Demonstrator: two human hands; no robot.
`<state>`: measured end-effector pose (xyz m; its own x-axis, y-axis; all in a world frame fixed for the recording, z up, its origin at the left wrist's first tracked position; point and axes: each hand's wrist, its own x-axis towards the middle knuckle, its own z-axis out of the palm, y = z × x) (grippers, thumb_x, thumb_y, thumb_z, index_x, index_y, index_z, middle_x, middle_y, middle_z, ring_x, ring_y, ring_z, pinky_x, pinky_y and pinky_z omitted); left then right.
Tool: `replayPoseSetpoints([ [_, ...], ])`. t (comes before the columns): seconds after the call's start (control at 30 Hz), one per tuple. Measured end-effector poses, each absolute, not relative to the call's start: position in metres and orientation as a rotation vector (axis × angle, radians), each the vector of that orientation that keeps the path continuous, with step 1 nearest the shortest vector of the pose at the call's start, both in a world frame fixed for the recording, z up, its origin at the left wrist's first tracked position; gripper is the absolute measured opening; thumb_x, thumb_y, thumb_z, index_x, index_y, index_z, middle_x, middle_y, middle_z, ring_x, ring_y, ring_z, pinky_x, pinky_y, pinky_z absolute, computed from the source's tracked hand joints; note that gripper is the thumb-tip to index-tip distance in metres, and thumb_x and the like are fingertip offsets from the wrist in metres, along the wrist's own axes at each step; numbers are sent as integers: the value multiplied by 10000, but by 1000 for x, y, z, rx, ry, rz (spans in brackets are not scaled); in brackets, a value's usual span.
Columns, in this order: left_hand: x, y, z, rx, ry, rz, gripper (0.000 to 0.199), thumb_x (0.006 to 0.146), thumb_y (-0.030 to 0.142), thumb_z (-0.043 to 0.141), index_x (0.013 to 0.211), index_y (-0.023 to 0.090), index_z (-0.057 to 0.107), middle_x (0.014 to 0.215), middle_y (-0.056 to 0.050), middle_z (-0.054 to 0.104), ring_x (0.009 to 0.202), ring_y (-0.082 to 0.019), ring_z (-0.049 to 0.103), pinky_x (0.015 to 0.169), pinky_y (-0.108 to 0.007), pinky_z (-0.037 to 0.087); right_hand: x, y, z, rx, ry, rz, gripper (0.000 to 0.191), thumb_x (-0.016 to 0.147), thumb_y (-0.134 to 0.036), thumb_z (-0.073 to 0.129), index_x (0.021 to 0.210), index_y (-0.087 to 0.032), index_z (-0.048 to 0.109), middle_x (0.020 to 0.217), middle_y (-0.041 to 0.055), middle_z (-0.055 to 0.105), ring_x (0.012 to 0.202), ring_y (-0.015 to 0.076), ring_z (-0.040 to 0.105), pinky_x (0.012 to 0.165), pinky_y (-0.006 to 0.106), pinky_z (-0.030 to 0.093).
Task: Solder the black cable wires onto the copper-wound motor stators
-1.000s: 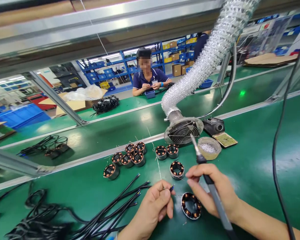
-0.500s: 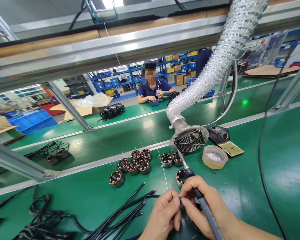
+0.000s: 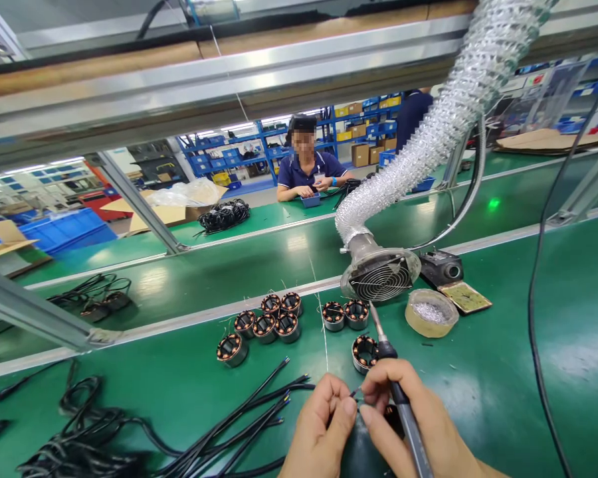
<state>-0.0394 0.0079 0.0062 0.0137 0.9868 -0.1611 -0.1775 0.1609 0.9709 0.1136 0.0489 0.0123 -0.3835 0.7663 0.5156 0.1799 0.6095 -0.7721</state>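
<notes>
My left hand (image 3: 321,428) is closed, thumb against forefinger, on the end of a thin dark wire (image 3: 355,393). Facing it, my right hand (image 3: 411,415) holds a soldering iron (image 3: 402,398) whose tip points up and away toward the fume fan (image 3: 383,282). The right thumb and forefinger are close to the wire end, with a small gap between them. Just beyond the right hand sits a wound stator (image 3: 365,353); another is mostly hidden beneath that hand. Two stators (image 3: 333,316) stand farther back, and several more (image 3: 264,328) form a group to the left.
Black cables (image 3: 239,425) with stripped ends lie at the lower left. A round tub (image 3: 431,313) of shiny bits, a sponge tray (image 3: 464,298) and an iron holder (image 3: 442,267) stand right of the fan. A hanging black cord (image 3: 532,299) crosses the right side. A person (image 3: 309,166) sits opposite.
My fingertips have come slightly apart, showing more of the dark wire between them. The soldering iron has shifted a little right, and the camera view has moved slightly.
</notes>
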Motion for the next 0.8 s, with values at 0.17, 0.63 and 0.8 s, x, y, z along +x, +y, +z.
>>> replayPoseSetpoints([
  [0.17,-36,6,2,970,1046,1075,505,835,706,557,824,217,431,487,125,300,436,-70,201,457,-219,160,113,50,15,-780,-1871,871,161,905,-160,501,1017,-264,449,774,-56,607,562,72,600,535,140,509],
  [0.63,-54,6,3,1417,1244,838,305,899,501,562,915,202,617,811,-29,582,778,-187,491,696,-264,398,122,63,30,-486,-2074,594,271,857,-72,519,1062,-249,526,843,-13,675,692,113,655,646,178,551],
  [0.8,-51,3,14,1519,1367,725,208,910,343,534,995,198,656,879,-50,669,846,-221,571,754,-282,454,119,61,41,-478,-2144,761,254,857,-46,512,987,-261,551,798,-47,659,696,91,647,648,146,522],
])
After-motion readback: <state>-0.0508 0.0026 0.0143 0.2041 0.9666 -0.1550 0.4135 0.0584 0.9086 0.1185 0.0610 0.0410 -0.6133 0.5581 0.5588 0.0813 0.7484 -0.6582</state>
